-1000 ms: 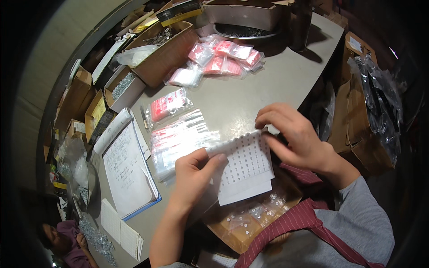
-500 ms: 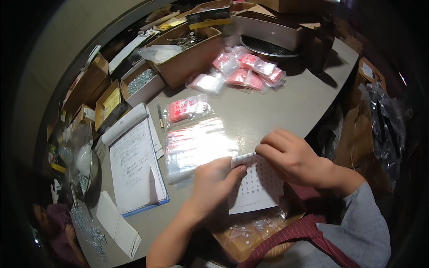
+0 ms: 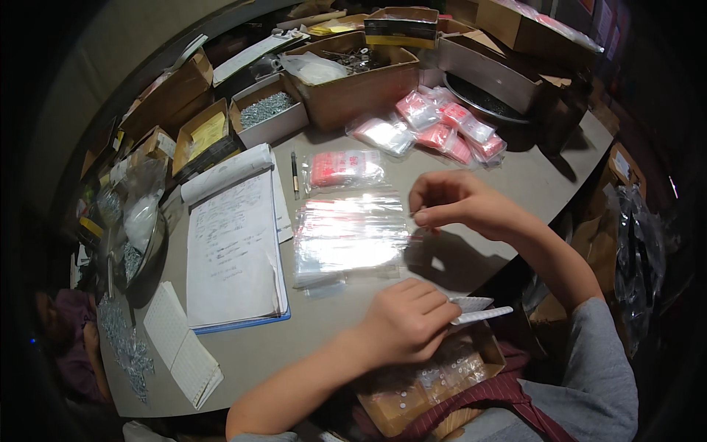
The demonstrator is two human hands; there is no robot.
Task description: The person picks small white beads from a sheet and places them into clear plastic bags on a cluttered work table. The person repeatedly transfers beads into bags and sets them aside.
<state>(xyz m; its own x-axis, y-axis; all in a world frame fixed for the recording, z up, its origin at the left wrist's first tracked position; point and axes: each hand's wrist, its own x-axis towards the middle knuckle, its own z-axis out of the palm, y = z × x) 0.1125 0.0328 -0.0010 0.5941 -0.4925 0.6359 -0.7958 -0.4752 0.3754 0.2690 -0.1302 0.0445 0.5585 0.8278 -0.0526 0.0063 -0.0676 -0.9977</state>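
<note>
My left hand (image 3: 407,322) is closed round a white sheet of small printed labels (image 3: 487,315), whose edges stick out past the fingers. Below it, a cardboard box (image 3: 383,409) at my lap holds small clear bags with little white round pieces. Over the table, my right hand (image 3: 464,200) has its thumb and forefinger pinched together; whatever they hold is too small to make out. Just left of that hand lies a fanned row of clear zip bags (image 3: 350,239), bright with glare. Behind them rests a packet of red-printed zip bags (image 3: 345,169).
A clipboard with handwritten paper (image 3: 232,254), a pen (image 3: 295,175) and a small notebook (image 3: 180,342) lie to the left. Loose screws (image 3: 125,346) cover the left edge. Packed bags (image 3: 449,125), a screw box (image 3: 266,110) and a large carton (image 3: 361,92) stand behind. Another person (image 3: 70,346) is at far left.
My right hand has left the label sheet and risen over the table beside the zip bags. My left hand has moved right and lower, with the sheet now tilted nearly edge-on. The view has shifted.
</note>
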